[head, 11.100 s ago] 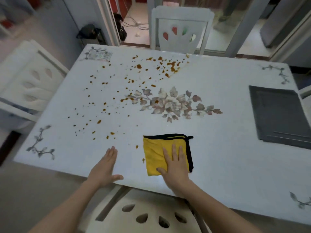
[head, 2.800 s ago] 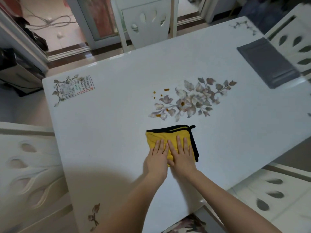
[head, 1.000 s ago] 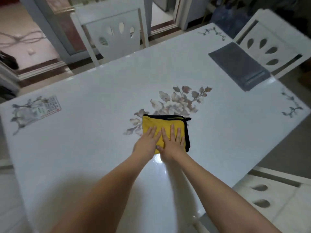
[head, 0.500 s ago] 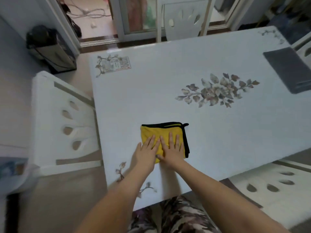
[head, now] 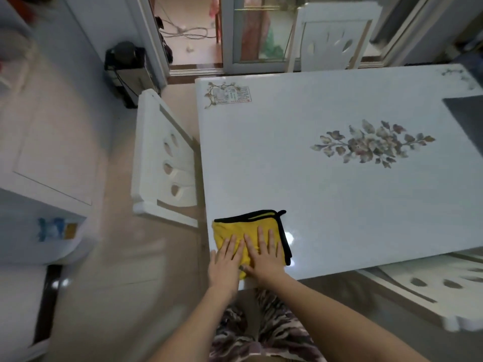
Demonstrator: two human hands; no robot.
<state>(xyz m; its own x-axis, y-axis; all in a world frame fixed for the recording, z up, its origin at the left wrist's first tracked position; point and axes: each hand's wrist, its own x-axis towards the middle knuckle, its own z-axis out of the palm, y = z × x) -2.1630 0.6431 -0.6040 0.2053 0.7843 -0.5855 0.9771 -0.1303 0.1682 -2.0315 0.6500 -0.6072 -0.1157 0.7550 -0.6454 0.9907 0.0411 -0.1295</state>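
The left hand (head: pixel 224 265) and the right hand (head: pixel 264 258) lie flat side by side, fingers straight and slightly spread, pressing a folded yellow cloth (head: pixel 235 229) with black edging onto a glossy white table (head: pixel 287 165). The cloth sits at the table's near left corner, its left side just short of the left edge and its near part under the palms close to the front edge; the left hand rests right at that corner. From the cloth, white tabletop runs away to a flower print (head: pixel 371 143) near the middle and to a printed label (head: pixel 231 94) at the far left corner. A dark grey mat (head: pixel 467 113) lies at the right, cut off by the frame. One white chair (head: pixel 162 163) stands against the table's left side, a second chair (head: pixel 332 40) at the far side, and a third chair (head: pixel 431 286) below the front edge on the right. Beige floor (head: pixel 117 257) opens to the left, between the first chair and a white cabinet (head: pixel 44 152). Beyond, a black appliance (head: pixel 128 64) stands beside a doorway (head: pixel 188 30) with cables on the ground.
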